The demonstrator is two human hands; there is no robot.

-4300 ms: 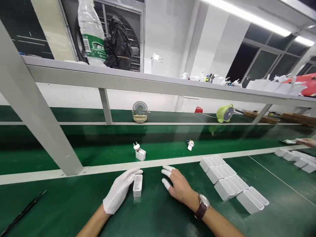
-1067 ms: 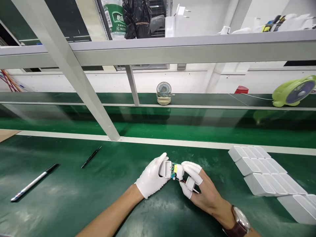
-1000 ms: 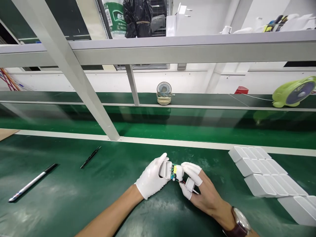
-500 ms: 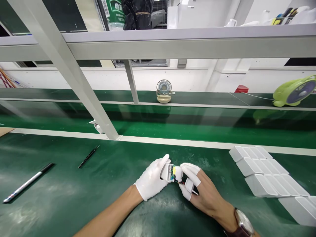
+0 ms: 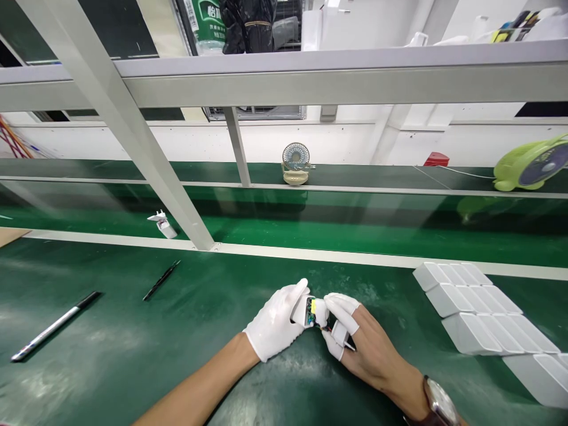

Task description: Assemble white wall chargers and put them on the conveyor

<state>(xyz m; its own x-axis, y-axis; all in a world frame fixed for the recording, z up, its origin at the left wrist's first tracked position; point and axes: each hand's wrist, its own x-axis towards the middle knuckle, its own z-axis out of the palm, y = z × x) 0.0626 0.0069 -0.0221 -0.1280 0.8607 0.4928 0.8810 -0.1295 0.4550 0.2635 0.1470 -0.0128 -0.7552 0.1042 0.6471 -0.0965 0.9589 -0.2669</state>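
Observation:
My left hand [image 5: 280, 319], in a white glove, is closed around a white charger housing [image 5: 300, 310]. A green circuit board [image 5: 310, 310] with a yellow-wrapped part shows at the housing's open end, partly inside it. My right hand [image 5: 348, 325], with white covers on its fingers, pinches the outer end of the board. Below those fingertips hangs a white plug cap [image 5: 340, 334] with a pin, held against the same hand. Thin wires show between the board and the cap. The fingers hide part of the board.
White rectangular housings [image 5: 492, 319] stand in rows at right. A marker pen [image 5: 55, 327] and black tweezers [image 5: 161, 280] lie at left. Beyond the pale table edge, a white plug adapter [image 5: 164, 225] sits on the green belt [image 5: 310, 234]. A slanted post [image 5: 146, 148] rises left of centre.
The white plug adapter on the belt has moved left, out from behind the post. My left hand and the housing have shifted slightly right, towards my right hand, which keeps its hold.

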